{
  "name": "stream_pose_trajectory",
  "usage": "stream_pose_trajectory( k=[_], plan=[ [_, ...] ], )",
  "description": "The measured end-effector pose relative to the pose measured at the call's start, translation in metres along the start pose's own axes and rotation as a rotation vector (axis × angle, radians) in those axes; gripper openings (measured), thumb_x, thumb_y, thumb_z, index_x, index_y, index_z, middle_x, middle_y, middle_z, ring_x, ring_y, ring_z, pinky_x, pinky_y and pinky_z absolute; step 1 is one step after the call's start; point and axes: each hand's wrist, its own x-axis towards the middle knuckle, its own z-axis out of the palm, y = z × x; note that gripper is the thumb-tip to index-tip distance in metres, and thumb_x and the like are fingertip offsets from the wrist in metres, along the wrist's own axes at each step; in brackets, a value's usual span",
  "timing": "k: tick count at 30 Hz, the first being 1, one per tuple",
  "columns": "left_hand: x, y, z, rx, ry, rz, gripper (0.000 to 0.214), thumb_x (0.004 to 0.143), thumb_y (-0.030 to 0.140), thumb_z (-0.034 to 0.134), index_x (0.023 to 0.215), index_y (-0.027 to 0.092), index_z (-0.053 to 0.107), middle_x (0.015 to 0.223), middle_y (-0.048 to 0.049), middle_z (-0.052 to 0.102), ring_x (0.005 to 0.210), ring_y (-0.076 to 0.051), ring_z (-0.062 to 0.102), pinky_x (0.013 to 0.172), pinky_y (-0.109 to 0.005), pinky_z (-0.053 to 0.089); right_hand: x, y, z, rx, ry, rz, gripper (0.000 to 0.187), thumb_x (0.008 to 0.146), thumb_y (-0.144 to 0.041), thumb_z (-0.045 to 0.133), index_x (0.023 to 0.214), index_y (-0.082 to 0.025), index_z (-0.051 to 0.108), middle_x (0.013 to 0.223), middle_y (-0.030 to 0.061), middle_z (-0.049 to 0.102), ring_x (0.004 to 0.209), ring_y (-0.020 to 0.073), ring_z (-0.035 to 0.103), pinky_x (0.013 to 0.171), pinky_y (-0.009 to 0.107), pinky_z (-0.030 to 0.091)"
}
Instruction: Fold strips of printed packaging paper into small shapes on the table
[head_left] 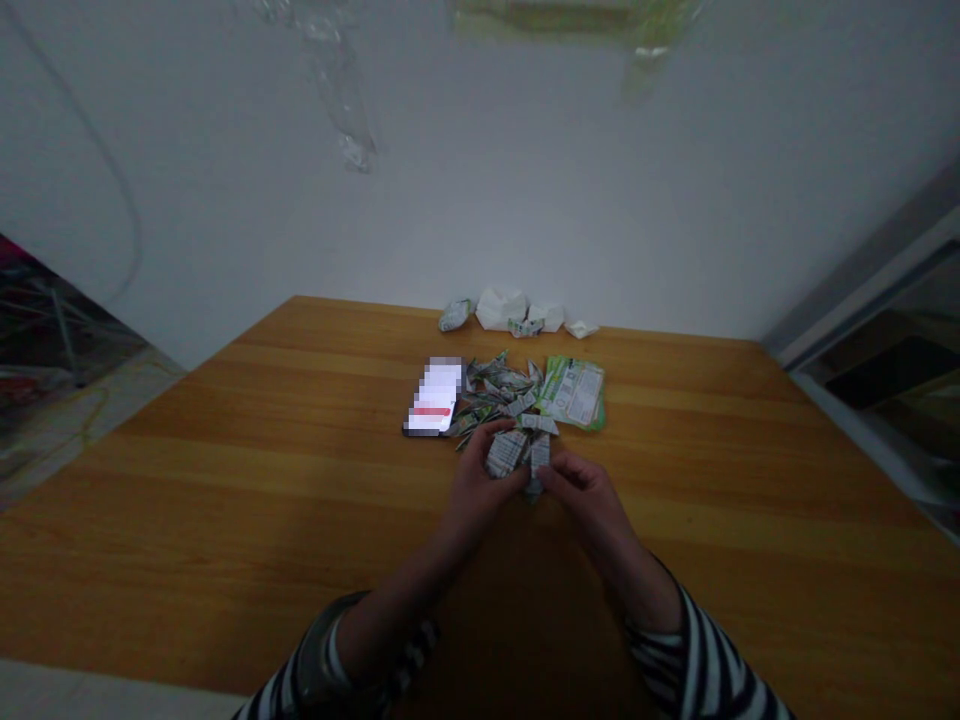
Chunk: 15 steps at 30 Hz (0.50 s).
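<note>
My left hand (pixel 480 490) is curled around a folded piece of printed paper (pixel 505 453), thumb on the near side and fingers on the far side. Between the fingertips of my right hand (pixel 589 490) is a narrow folded paper strip (pixel 540 452), which meets the left-hand piece. Just beyond both hands lies a loose pile of folded paper pieces (pixel 510 382), grey-white with green edges. A small stack of flat green-and-white printed sheets (pixel 576 390) rests to the right of the pile.
A phone with a lit screen (pixel 436 393) lies left of the pile on the wooden table (pixel 300 450). Along the wall (pixel 637 200) at the back sit crumpled white tissues (pixel 501 309) and a crumpled printed paper (pixel 454 315). Clear tape (pixel 341 90) hangs on the wall.
</note>
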Motion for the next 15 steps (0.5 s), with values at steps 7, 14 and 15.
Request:
stream_pose_trajectory(
  k=[7, 14, 15],
  plan=[
    [0.0033, -0.0012, -0.006, -0.152, -0.062, -0.141, 0.063, 0.06, 0.019, 0.081, 0.117, 0.018, 0.055, 0.089, -0.0024, 0.069, 0.077, -0.016, 0.063, 0.066, -0.026, 0.049, -0.0003, 0.0009, -0.0032, 0.125, -0.084, 0.047, 0.021, 0.069, -0.037, 0.081, 0.078, -0.019, 0.074, 0.077, 0.0013, 0.072, 0.073, 0.0157, 0.062, 0.072, 0.026, 0.047],
    [0.0099, 0.0043, -0.0089, -0.433, -0.127, -0.214, 0.041, 0.073, 0.042, 0.073, 0.105, 0.017, 0.065, 0.082, -0.0028, 0.067, 0.069, -0.015, 0.061, 0.064, -0.026, 0.048, 0.0006, -0.0024, -0.0048, 0.041, 0.037, 0.023, 0.022, 0.067, -0.038, 0.082, 0.073, -0.018, 0.076, 0.069, 0.0029, 0.071, 0.067, 0.0171, 0.063, 0.068, 0.029, 0.05],
    [0.0102, 0.0049, -0.0088, -0.457, -0.118, -0.212, 0.039, 0.076, 0.046, 0.07, 0.102, 0.017, 0.066, 0.08, -0.0031, 0.067, 0.069, -0.016, 0.061, 0.065, -0.027, 0.048, 0.0006, -0.0035, -0.0045, 0.013, 0.059, 0.014, 0.021, 0.066, -0.037, 0.082, 0.071, -0.018, 0.076, 0.068, 0.0026, 0.071, 0.065, 0.0165, 0.063, 0.066, 0.028, 0.049]
  ],
)
